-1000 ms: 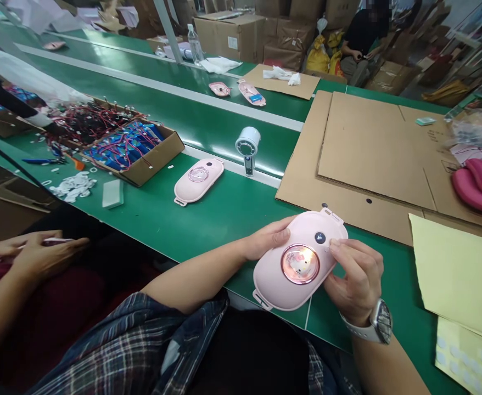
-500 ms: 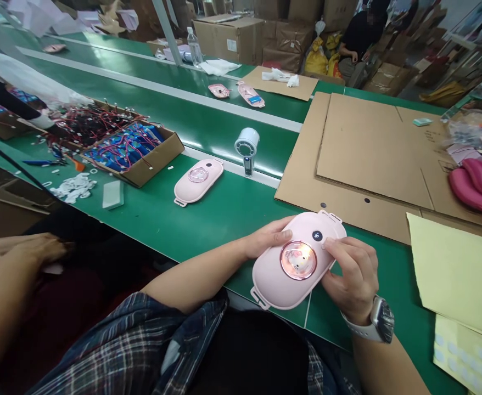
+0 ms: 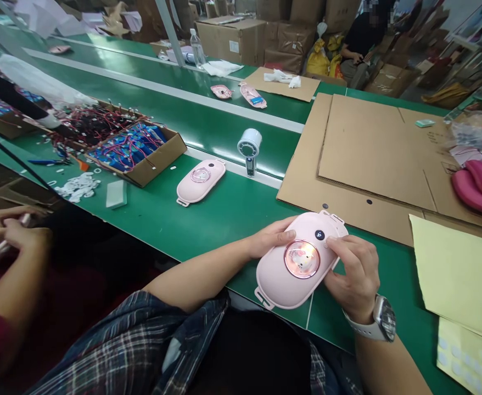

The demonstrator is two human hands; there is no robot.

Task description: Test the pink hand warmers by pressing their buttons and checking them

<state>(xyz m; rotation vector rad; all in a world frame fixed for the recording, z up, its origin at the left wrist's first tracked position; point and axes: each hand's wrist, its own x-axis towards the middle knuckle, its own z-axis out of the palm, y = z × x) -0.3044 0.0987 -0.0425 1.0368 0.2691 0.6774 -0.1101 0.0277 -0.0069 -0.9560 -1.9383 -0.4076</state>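
A pink oval heating-belt unit (image 3: 282, 282) is held tilted over the near edge of the green table. Its round cartoon window glows, and a small dark display above it is lit. My left hand (image 3: 272, 237) grips its upper left side, thumb on the front face. On the other side, my right hand (image 3: 354, 269) is closed around the edge, with a fingertip pressed by the small button below the display. A second pink unit (image 3: 202, 182), its window unlit, lies flat on the table further left. Behind it stands a small white handheld fan (image 3: 250, 147).
Left is a cardboard box (image 3: 158, 159) of blue battery packs with red wires, near white rings (image 3: 78, 186) and a clear block (image 3: 116, 194). Cardboard sheets (image 3: 364, 159) and yellow paper (image 3: 455, 269) lie right. A co-worker's hands (image 3: 16, 230) hold a pale object at far left.
The co-worker's hands at the left have shifted left, and a pale object now shows in them. My hands keep their hold on the lit unit, nearly unmoved.
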